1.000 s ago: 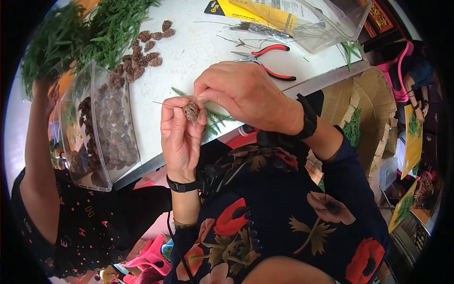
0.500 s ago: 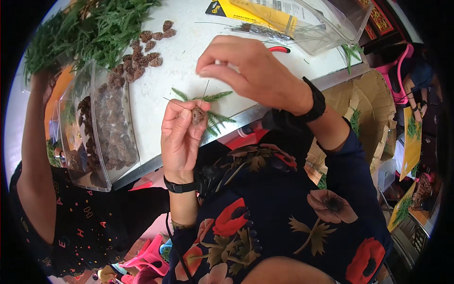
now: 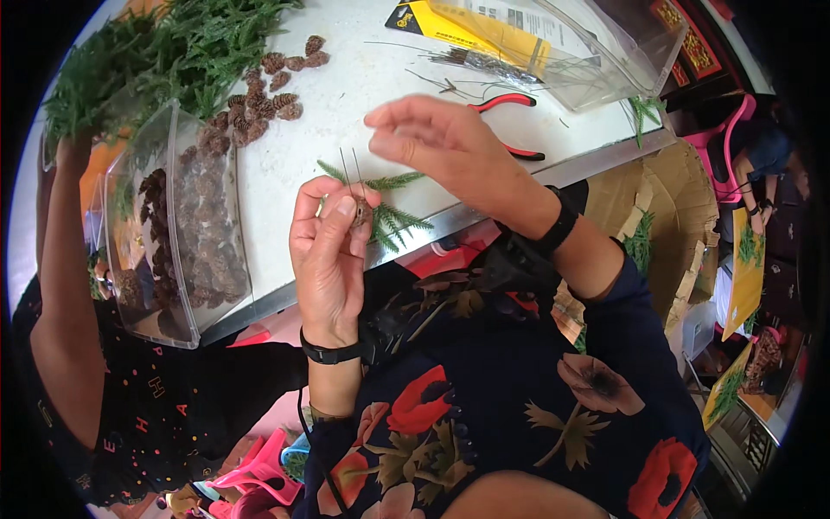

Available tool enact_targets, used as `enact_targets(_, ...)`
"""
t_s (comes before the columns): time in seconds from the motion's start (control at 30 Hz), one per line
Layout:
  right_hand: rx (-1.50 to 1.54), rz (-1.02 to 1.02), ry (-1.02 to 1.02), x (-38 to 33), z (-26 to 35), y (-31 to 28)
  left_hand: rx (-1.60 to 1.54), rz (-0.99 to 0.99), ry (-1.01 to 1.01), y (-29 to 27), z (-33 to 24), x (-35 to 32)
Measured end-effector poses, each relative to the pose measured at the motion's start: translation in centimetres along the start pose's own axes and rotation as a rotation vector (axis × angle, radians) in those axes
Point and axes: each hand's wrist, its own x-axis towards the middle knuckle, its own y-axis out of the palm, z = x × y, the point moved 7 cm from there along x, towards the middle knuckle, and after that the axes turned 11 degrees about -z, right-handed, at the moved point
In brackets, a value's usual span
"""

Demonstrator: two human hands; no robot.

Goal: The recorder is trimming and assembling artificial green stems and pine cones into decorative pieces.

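Note:
Between the thumb and fingers of my left hand (image 3: 324, 251) is a small brown pine cone (image 3: 363, 213), partly covered by the fingertips. Two thin wire ends (image 3: 351, 164) rise from it, nearly side by side. Just behind and beside the cone, a green artificial sprig (image 3: 399, 222) spreads over the table's front edge; whether my fingers touch it I cannot tell. My right hand (image 3: 454, 147) hovers to the right of the wires with nothing in it, fingers apart and slightly blurred. Red-and-black handled pliers (image 3: 512, 100) lie partly behind it on the table.
Loose pine cones (image 3: 258, 105) lie beside a heap of green sprigs (image 3: 194, 56). A clear bin (image 3: 180, 233) holds more cones, near a co-worker's arm (image 3: 65, 251). Wires (image 3: 484, 65), a yellow package (image 3: 450, 30) and another clear bin (image 3: 635, 60) occupy the back right. Cardboard (image 3: 679, 216) stands at right.
The two wire ends, spread wide before, now stand close together. My right hand has gone from a curled pinch to opened fingers and moved slightly lower, so more of the pliers shows.

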Motion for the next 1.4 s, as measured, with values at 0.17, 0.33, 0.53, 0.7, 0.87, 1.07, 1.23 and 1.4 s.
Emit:
enact_targets(0.17, 0.186, 0.268, 0.162, -1.1, -0.8, 1.5, -0.05, -0.14, -0.071, 0.1, 1.0, 0.0)
enact_targets(0.33, 0.006, 0.255, 0.06, -1.4, 0.2, 0.9, 0.074, 0.027, -0.114, 1.6, 1.6, -0.2)
enact_targets(0.53, -0.114, 0.178, -0.055, -1.9, 1.8, 0.6, 0.187, 0.165, -0.215, 2.2, 1.8, -0.5)
enact_targets(0.7, -0.256, 0.163, -0.199, -2.3, 2.2, 0.1, 0.175, 0.064, -0.251, 2.2, 1.9, -0.8)
enact_targets(0.87, -0.524, 0.116, -0.706, -3.4, 4.7, 0.3, 0.098, 0.07, -0.282, 1.9, 2.1, -0.5)
enact_targets(1.07, -0.527, 0.144, -0.33, -2.9, 3.8, 0.3, 0.141, 0.044, -0.209, 1.9, 1.4, -0.6)
enact_targets(1.23, -0.549, 0.01, -0.633, -2.8, 5.7, -0.1, 0.151, 0.058, -0.209, 1.9, 1.4, -0.3)
enact_targets(1.4, -0.626, 0.23, -0.922, -2.6, 6.1, 0.8, 0.188, 0.103, -0.29, 2.1, 1.9, 0.1)
